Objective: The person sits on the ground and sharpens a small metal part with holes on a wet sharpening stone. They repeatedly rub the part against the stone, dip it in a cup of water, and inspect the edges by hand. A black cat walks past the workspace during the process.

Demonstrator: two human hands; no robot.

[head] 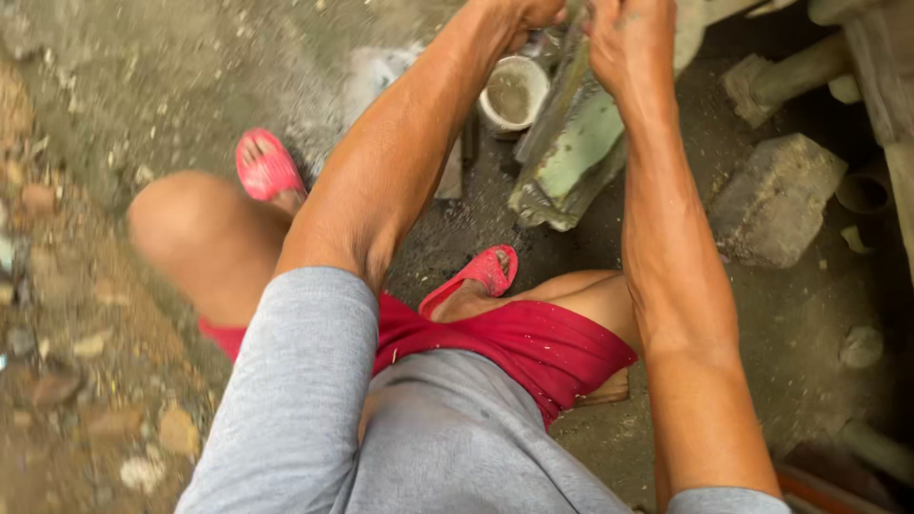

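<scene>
Soft, even daylight fell from about eleven o'clock; the ground toward three o'clock lay in deep shadow. No glare showed. Edges at nine o'clock were smeared and slightly stretched.

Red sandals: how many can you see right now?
2. One red sandal is on the foot at left, on the gritty ground; the other red sandal is at centre, below the green-grey slab.
</scene>
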